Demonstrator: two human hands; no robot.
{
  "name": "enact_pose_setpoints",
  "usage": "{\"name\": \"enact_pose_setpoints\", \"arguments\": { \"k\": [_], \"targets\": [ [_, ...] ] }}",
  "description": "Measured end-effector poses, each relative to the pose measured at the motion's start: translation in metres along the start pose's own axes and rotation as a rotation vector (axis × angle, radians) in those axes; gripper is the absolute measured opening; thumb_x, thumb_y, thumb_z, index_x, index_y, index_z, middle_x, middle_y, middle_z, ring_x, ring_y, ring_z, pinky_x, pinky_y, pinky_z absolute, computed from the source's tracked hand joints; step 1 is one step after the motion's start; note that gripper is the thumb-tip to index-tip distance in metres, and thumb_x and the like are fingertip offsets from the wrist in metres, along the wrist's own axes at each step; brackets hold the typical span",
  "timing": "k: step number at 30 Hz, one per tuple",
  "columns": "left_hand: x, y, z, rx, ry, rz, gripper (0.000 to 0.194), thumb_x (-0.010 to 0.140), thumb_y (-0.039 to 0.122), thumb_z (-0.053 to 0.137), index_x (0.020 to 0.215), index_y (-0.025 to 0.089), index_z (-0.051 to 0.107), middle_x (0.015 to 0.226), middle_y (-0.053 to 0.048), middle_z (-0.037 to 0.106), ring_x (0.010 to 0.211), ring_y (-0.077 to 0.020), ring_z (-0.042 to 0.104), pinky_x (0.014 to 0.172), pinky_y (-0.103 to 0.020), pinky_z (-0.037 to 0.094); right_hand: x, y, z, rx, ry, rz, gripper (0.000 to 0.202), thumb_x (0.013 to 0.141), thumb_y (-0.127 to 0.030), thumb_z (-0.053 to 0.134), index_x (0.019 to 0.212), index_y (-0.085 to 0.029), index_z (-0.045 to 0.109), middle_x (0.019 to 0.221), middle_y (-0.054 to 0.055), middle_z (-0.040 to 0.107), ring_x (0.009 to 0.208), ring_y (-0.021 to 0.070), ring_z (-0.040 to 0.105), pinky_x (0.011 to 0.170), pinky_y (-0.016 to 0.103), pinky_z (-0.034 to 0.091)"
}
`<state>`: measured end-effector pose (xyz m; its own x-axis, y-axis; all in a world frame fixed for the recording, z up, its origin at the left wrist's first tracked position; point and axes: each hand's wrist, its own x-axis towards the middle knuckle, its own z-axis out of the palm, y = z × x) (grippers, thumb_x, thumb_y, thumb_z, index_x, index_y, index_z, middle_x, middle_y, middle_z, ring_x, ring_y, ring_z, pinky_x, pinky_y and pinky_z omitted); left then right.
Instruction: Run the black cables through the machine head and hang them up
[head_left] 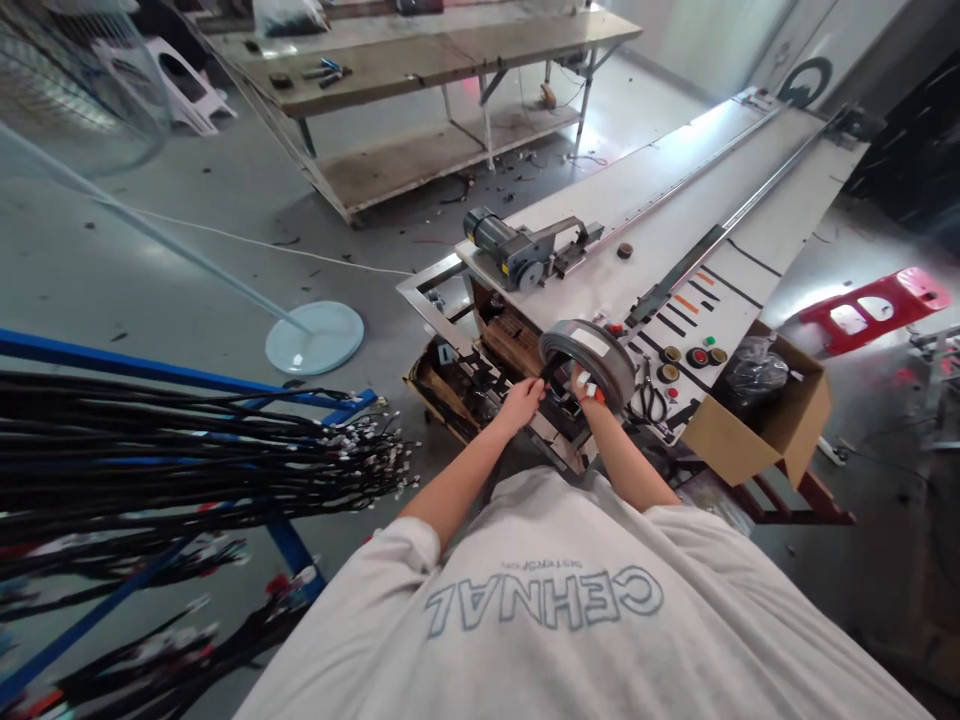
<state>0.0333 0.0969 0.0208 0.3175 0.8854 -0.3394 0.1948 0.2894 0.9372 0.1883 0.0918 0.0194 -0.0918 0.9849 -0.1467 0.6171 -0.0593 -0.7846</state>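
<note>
At the near end of the long machine table, my left hand (526, 398) is closed in a pinch on a thin black strip (549, 380). My right hand (585, 386) is beside it, its fingers curled and partly hidden at the opening of a large dark ring-shaped reel (621, 365) with a white label. Small white pieces like connectors, with a bit of orange, lie against the right fingers. What those fingers grip is hidden. Scissors (651, 398) lie just right of the reel.
A motor unit (499, 245) sits on the machine table (645, 190), near several round push buttons (697, 357). At right stand a cardboard box (739, 440) and a red plastic stool (870, 308). Black cable bundles (187, 440) hang on a blue rack at left, near a fan base (315, 338).
</note>
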Motion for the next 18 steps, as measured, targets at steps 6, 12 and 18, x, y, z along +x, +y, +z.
{"name": "enact_pose_setpoints", "arguments": {
  "k": [6,12,18],
  "targets": [
    [0.043,0.021,-0.008,0.267,-0.042,0.215,0.036,0.088,0.041,0.041,0.064,0.016,0.049,0.054,0.003,0.046,0.049,-0.0081,0.039,0.048,-0.021,0.031,-0.037,0.005,0.029,-0.115,0.318,-0.038,0.040,0.089,-0.017,0.040,0.126,-0.013,0.052,0.136,0.017,0.043,0.130,0.0265,0.036,0.107,0.047,0.032],
    [0.020,0.011,-0.018,0.334,-0.044,0.264,0.036,0.090,0.041,0.037,0.067,0.017,0.050,0.058,0.003,0.049,0.051,-0.0093,0.042,0.052,-0.022,0.034,-0.027,0.006,0.030,-0.125,0.391,0.049,0.014,0.078,-0.022,0.059,0.090,-0.015,0.062,0.114,0.015,0.056,0.110,0.0268,0.050,0.098,0.044,0.038],
    [0.000,0.007,-0.021,0.415,-0.002,0.317,0.036,0.093,0.036,0.033,0.068,0.017,0.051,0.062,0.002,0.054,0.057,-0.0100,0.048,0.059,-0.022,0.037,-0.030,0.001,0.025,-0.058,0.409,-0.076,0.008,0.078,-0.015,0.049,0.073,-0.020,0.051,0.098,0.008,0.060,0.093,0.0205,0.055,0.087,0.037,0.042]
  ]
}}
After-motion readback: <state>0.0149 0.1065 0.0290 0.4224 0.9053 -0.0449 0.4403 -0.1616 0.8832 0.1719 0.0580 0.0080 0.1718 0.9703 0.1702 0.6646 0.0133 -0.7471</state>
